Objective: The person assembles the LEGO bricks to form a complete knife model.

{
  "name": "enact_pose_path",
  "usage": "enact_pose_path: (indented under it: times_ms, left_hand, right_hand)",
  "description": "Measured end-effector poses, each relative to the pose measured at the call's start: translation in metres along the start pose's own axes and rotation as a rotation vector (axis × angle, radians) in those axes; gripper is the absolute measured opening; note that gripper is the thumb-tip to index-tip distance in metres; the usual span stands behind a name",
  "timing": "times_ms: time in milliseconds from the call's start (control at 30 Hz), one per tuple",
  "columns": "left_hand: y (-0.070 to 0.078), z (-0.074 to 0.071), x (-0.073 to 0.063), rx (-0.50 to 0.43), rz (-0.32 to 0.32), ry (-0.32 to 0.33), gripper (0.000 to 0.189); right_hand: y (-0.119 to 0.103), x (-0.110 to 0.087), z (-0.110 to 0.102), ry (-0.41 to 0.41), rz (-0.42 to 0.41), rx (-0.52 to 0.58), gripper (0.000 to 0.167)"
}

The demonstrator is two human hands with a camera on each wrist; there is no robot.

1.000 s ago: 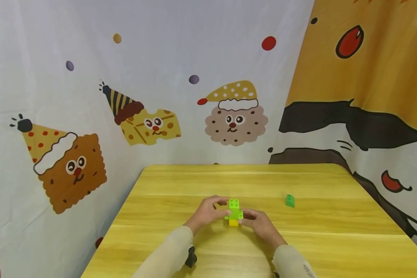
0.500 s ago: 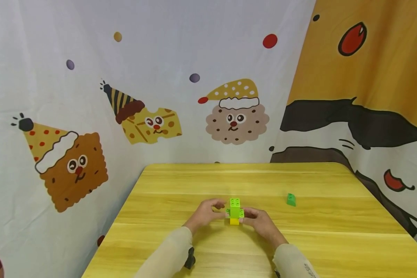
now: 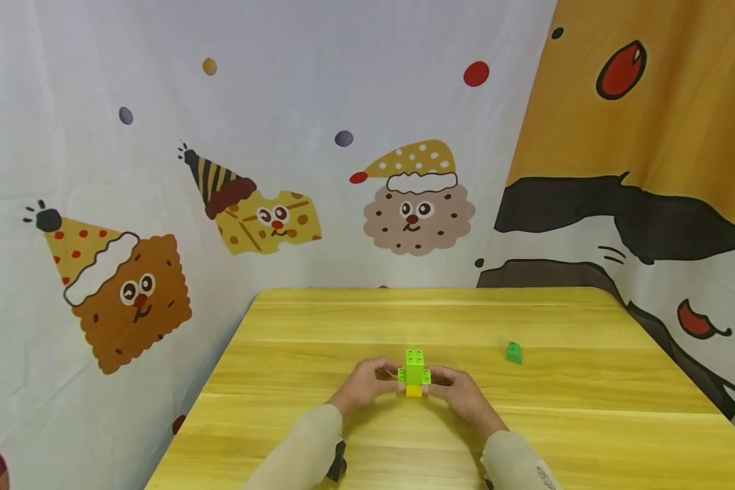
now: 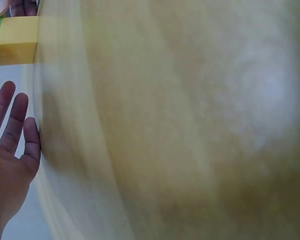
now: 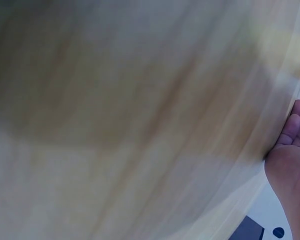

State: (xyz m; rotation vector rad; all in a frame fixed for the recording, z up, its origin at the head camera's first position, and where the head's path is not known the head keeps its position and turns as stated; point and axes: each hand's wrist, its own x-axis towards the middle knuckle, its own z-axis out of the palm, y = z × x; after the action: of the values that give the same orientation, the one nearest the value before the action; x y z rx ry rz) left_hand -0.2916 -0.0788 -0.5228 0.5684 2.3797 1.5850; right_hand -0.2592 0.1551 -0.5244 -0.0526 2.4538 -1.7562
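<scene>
A small stack of toy building bricks stands on the table between my hands in the head view. Its base is a yellow brick, also showing in the left wrist view. Above that, lime green studded pieces jut out to both sides, with a taller lime green brick in the middle. My left hand pinches the left green piece between thumb and fingers; its other fingers stay stretched out. From the other side, my right hand pinches the right green piece. Its fingertips are mostly hidden in the right wrist view.
A darker green sloped brick with studs lies farther back, to the right of the stack. The wood-grain table ends at a cloth backdrop printed with cartoon figures.
My left thumb has come off the front of the tall green brick. The left fingers have lowered and closed at the left green piece. My right hand stays put.
</scene>
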Motion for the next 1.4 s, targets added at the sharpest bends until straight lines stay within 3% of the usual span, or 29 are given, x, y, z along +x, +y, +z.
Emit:
enact_pose_path:
  times_ms: [267,533,767,1167,1400]
  left_hand:
    - [-0.001,0.002,0.0,0.0,0.007,-0.008,0.031]
    - [0.002,0.004,-0.003,-0.002,0.005,0.004,0.03]
    - [0.003,0.004,-0.004,0.011,0.004,0.006,0.032]
    - [0.001,0.004,-0.003,0.016,-0.013,0.034,0.034]
    - [0.001,0.006,-0.001,0.0,-0.027,0.041,0.035]
  right_hand:
    - [0.002,0.001,0.001,0.01,-0.009,0.012,0.041]
    - [0.001,-0.001,-0.006,-0.024,0.022,-0.059,0.056]
    - [-0.002,-0.003,-0.029,-0.095,0.001,-0.015,0.054]
    - [-0.012,0.006,-0.067,-0.009,-0.073,-0.09,0.051]
    - [-0.012,0.012,-0.095,0.004,-0.204,-0.161,0.042]
